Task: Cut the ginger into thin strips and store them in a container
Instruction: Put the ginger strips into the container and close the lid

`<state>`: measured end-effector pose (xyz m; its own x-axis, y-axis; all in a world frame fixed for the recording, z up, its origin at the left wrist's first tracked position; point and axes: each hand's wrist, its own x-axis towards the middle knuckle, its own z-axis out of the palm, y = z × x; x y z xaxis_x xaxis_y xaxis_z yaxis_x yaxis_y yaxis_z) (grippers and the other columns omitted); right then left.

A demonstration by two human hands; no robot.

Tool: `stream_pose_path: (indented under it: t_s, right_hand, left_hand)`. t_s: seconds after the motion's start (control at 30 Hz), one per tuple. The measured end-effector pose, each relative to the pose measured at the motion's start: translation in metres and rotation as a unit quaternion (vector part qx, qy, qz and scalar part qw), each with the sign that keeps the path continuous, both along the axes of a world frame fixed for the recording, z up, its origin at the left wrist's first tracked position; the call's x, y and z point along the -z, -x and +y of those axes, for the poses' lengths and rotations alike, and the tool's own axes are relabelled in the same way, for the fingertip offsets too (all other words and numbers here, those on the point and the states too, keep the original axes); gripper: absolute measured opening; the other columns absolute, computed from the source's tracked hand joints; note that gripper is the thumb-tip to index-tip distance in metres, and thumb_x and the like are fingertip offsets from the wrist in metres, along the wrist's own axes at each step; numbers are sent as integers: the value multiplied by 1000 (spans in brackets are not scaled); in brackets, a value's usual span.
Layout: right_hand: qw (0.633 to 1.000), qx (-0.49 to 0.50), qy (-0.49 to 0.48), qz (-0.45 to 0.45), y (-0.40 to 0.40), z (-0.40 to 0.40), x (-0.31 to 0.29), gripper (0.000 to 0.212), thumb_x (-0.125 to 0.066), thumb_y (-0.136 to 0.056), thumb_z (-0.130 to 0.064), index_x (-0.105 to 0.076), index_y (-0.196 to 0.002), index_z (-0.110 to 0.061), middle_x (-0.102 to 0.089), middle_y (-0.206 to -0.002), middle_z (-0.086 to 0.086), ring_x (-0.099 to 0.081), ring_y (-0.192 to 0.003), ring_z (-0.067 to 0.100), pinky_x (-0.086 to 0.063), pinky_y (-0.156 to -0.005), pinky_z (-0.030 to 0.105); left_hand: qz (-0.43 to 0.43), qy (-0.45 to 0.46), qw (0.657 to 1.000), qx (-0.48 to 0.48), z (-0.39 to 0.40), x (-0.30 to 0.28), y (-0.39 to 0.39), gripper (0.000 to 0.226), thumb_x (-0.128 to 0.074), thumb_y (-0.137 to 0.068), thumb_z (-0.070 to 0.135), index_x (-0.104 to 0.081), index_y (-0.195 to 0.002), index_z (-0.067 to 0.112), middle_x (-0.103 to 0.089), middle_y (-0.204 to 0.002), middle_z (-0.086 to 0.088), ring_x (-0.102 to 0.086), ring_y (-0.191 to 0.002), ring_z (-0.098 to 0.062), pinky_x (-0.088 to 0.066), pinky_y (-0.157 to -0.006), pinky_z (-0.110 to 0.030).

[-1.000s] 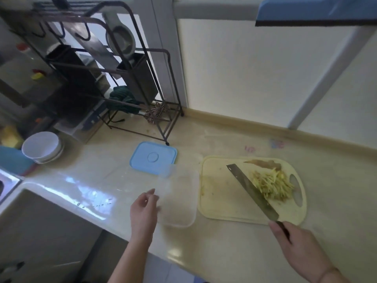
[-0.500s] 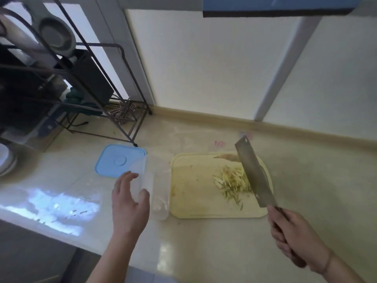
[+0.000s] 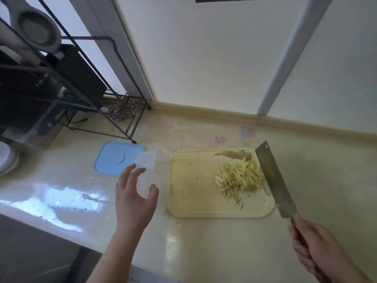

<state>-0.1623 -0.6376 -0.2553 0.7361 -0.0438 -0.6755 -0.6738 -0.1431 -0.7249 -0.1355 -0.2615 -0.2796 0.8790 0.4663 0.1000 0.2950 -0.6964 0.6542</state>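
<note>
The fingers [image 3: 132,176] of the left hand [image 3: 134,199] are spread and only loosely bent, thumb out to one side, reaching around the near side of the clear plastic container [image 3: 145,176]. Whether they already touch its wall I cannot tell; nothing is gripped yet. The right hand [image 3: 312,248] is clenched around the handle of the cleaver [image 3: 274,180], which it holds with the blade raised along the right edge of the cutting board [image 3: 191,193], clear of the food.

The ginger strips [image 3: 238,179] lie in a loose pile on the right half of the board, just beside the blade. A leftover ginger piece [image 3: 234,154] sits at the far edge of the board, behind the pile. So the cutting looks done, and storing is what remains.

The container stands just left of the board, with its blue lid [image 3: 116,158] off and lying flat on the counter [image 3: 204,242] behind it. That makes sense: the mouth is open and close to the strips. My guess is that the left hand means to steady or tip the container toward the board while the wide blade sweeps or lifts the strips across. The container looks light, so it may slide if pushed unheld. A metal dish rack [image 3: 81,88] stands at the back left, well apart from all this.
</note>
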Motion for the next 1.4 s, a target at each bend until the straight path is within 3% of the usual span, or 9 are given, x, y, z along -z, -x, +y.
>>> stream_pose_path:
  t_s: [0.1, 0.2, 0.27, 0.43, 0.63, 0.83, 1.0, 1.2, 1.4]
  right_hand:
    - [999, -24, 27, -32, -1, 6, 1, 94, -67, -39, -101, -52, -67, -13, -32, -53, 7, -27, -39, 13, -25, -37, 16]
    - [967, -120, 182, -135, -7, 5, 12, 70, -63, -79, -81, -51, -65, -13, -41, -46, -3, -36, -41, 11, -30, -44, 23]
    - [917, -174, 302, -194, -21, -1, 26, 53, -64, -95, -56, -48, -62, -18, -43, -41, -5, -42, -40, 14, -31, -45, 23]
    - [797, -306, 424, -302, -94, 0, 19, 65, -16, -88, -88, -39, -70, -29, -42, -53, -11, -57, -54, 27, -30, -46, 33]
    - [600, -517, 540, -284, -181, 68, 7, 53, -28, -99, -74, -52, -115, -30, -67, -112, -5, -67, -101, 19, -52, -74, 33]
    - [578, -575, 499, -292, -219, 93, 44, 67, -32, -99, -73, -41, -142, -24, -65, -126, 5, -61, -117, 24, -54, -91, 40]
    - [524, -595, 508, -336, -237, 82, 55, 91, 7, -79, -82, -51, -125, -28, -68, -118, -2, -60, -112, 20, -46, -100, 39]
    - [590, -581, 488, -277, -247, 72, 55, 46, -40, -101, -68, -53, -110, -24, -66, -119, 5, -56, -118, 24, -40, -92, 35]
    - [534, -618, 497, -293, -270, 83, 56, 44, -30, -100, -72, -41, -101, -30, -67, -116, -4, -59, -110, 22, -45, -89, 39]
  left_hand:
    - [-7, 12, 1000, 15, -1, 1, -3, 49, -65, -77, 30, -63, -124, 17, -49, -146, 2, -43, -136, -23, -34, -106, -36]
    - [-7, 15, 1000, 17, 1, 2, 0, 50, -70, -82, 32, -59, -130, 20, -46, -148, 4, -40, -139, -21, -35, -109, -40]
    - [-8, -2, 1000, 12, 3, -1, 2, 54, -65, -81, 43, -60, -129, 20, -45, -148, 4, -37, -138, -22, -33, -108, -40]
    - [-95, -156, 981, 62, -11, -2, 6, 43, -62, -84, 35, -66, -118, 9, -55, -138, -13, -45, -130, -40, -35, -108, -50]
    - [61, -50, 997, -19, -10, -1, 2, 67, -80, -80, 30, -50, -140, 24, -36, -154, 2, -30, -141, -27, -36, -113, -53]
    - [45, 5, 999, -13, -4, 1, -1, 63, -79, -80, 23, -52, -137, 28, -33, -152, 12, -42, -137, -18, -38, -98, -34]
    - [26, 17, 1000, 0, 3, 6, -1, 62, -80, -79, 20, -55, -135, 27, -35, -150, 13, -43, -137, -17, -42, -101, -39]
    - [24, 22, 999, 11, 7, 8, -2, 63, -83, -77, 16, -57, -133, 24, -37, -149, 10, -41, -137, -16, -38, -102, -38]
    - [24, 23, 999, 11, 4, 7, -2, 63, -83, -78, 15, -56, -134, 24, -38, -149, 9, -40, -137, -15, -36, -102, -37]
